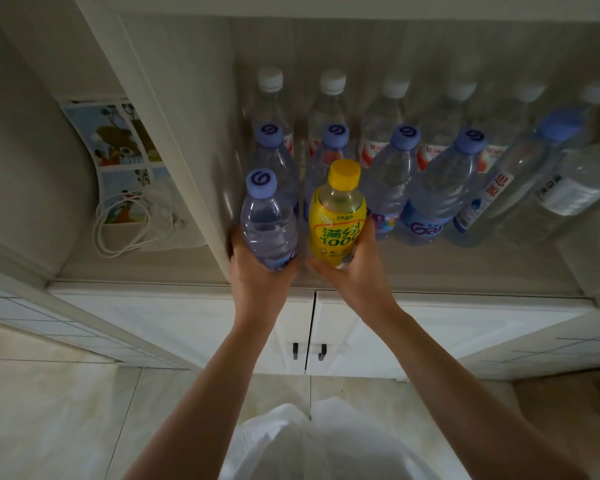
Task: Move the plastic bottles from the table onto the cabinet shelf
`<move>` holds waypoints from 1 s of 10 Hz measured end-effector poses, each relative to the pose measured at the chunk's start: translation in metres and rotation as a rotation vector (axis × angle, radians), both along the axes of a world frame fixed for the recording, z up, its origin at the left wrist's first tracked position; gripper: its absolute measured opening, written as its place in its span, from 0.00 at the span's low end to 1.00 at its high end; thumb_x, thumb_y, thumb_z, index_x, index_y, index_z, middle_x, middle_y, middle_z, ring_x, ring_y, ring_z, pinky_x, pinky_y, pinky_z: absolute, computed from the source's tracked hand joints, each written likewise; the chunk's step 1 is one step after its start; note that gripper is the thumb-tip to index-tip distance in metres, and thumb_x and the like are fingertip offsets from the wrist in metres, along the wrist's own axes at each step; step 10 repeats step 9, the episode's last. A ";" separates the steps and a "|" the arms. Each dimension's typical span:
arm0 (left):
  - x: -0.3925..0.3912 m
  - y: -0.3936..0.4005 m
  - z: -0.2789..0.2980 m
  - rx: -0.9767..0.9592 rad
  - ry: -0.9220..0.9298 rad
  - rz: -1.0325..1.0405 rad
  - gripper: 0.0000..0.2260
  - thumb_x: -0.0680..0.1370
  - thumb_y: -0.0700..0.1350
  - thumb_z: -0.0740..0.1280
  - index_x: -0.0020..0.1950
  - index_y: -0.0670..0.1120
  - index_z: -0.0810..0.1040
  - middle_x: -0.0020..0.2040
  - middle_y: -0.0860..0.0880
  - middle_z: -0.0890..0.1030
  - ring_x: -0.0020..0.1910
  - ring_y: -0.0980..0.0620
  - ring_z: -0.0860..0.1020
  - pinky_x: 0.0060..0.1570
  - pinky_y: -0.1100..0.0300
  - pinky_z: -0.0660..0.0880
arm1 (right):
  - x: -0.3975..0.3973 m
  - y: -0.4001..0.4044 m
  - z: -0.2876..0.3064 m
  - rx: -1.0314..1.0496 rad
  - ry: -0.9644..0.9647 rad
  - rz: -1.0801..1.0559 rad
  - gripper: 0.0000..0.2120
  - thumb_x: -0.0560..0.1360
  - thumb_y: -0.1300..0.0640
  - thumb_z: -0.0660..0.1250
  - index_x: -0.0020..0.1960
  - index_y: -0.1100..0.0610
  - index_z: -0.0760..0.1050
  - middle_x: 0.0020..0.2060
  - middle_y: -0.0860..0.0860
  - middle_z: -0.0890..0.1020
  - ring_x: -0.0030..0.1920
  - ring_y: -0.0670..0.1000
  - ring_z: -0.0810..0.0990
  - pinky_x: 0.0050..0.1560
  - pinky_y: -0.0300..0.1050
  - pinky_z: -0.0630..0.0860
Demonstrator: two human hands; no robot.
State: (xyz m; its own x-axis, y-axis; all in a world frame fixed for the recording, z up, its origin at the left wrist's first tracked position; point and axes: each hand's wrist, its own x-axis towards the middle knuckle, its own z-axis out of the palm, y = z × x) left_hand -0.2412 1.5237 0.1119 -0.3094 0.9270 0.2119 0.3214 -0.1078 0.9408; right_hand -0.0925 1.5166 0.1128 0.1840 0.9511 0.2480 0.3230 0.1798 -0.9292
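Near: our left hand (257,271) grips a clear bottle (269,223) with a purple cap; our right hand (347,271) grips a yellow bottle (336,216). We hold both upright, side by side, low over the shelf (465,268) near its front-left corner. Behind them a row of purple-capped bottles (433,195), touching or nearly so. Behind that, along the back edge, a row of white-capped bottles (329,105). Far left, past the cabinet's side panel, a white cable (118,230).
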 end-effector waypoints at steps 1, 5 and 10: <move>0.006 -0.008 -0.004 0.013 -0.002 0.061 0.36 0.63 0.47 0.82 0.67 0.52 0.69 0.62 0.54 0.78 0.60 0.54 0.77 0.57 0.55 0.79 | -0.002 -0.003 -0.008 -0.007 -0.030 0.007 0.37 0.64 0.50 0.79 0.65 0.45 0.60 0.58 0.48 0.77 0.56 0.42 0.77 0.54 0.35 0.75; 0.011 -0.014 -0.012 -0.024 -0.004 0.087 0.38 0.65 0.47 0.81 0.71 0.48 0.67 0.64 0.51 0.76 0.60 0.55 0.75 0.49 0.81 0.69 | 0.001 0.001 -0.012 -0.036 -0.087 0.002 0.39 0.63 0.49 0.80 0.67 0.55 0.64 0.55 0.47 0.77 0.49 0.35 0.75 0.46 0.22 0.70; 0.006 -0.058 -0.025 -0.092 0.105 0.102 0.26 0.74 0.35 0.69 0.71 0.42 0.68 0.67 0.44 0.74 0.65 0.45 0.73 0.64 0.46 0.72 | 0.008 -0.037 -0.021 -0.067 -0.075 -0.065 0.26 0.74 0.63 0.70 0.68 0.61 0.65 0.62 0.55 0.76 0.61 0.52 0.77 0.62 0.53 0.76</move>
